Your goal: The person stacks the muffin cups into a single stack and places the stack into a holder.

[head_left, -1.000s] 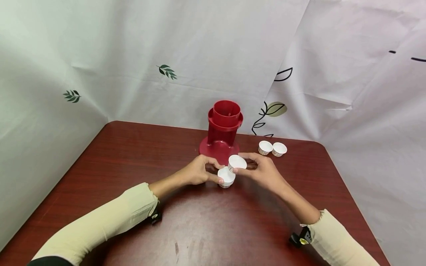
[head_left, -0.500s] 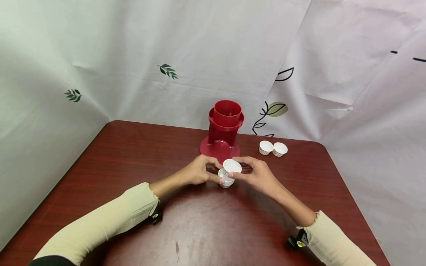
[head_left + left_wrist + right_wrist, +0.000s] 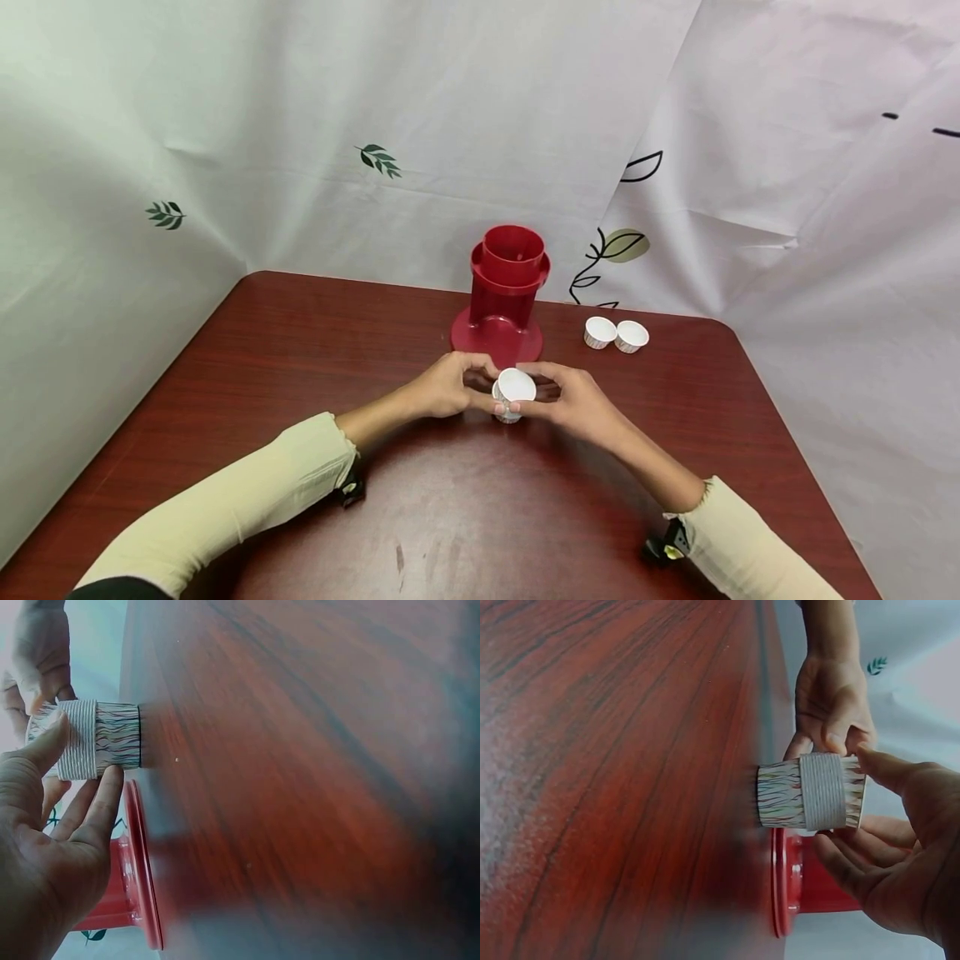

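Now that the right hand [image 3: 579, 402] has lowered the upper cup [image 3: 517, 384] into the cup stack [image 3: 823, 792] — thumb and fingers pinching that cup, the left hand [image 3: 448, 390] likewise pinching the stack near the red stand [image 3: 501, 305] — the nesting appears aligned but, in my judgement, not fully seated.

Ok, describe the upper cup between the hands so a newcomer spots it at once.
Find the red stand on the table. In front of it, the left hand and right hand meet at the white upper cup, mouth up. It alone sits atop another: the lower cup is beneath it, while the back cups stand side by side.
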Tool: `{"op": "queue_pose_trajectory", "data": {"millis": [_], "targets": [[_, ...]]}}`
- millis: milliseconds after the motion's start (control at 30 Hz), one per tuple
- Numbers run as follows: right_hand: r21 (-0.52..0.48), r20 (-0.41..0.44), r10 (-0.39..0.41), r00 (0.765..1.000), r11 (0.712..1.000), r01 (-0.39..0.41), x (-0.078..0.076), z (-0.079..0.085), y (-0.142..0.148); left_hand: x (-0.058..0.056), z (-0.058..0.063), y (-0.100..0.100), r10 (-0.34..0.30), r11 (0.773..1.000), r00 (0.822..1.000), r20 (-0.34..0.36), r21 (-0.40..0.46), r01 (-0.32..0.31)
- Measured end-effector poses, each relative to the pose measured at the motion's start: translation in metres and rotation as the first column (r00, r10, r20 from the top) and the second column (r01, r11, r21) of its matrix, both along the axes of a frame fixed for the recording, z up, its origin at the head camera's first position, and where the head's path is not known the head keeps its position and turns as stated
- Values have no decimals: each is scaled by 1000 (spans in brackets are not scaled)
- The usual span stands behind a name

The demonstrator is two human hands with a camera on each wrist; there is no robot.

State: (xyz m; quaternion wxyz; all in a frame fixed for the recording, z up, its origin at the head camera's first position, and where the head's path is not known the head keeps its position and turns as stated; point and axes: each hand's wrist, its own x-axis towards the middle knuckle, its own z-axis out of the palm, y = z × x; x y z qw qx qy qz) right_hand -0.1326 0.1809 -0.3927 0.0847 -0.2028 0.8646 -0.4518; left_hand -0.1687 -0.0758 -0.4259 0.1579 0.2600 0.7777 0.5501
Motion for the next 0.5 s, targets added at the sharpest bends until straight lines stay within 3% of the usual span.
{"op": "queue_pose_trajectory", "data": {"millis": [500], "targets": [[-58,54,22,998,998,-19,-2,-11,3,-3,5,-3,-29,999,1000,12,26,29]]}}
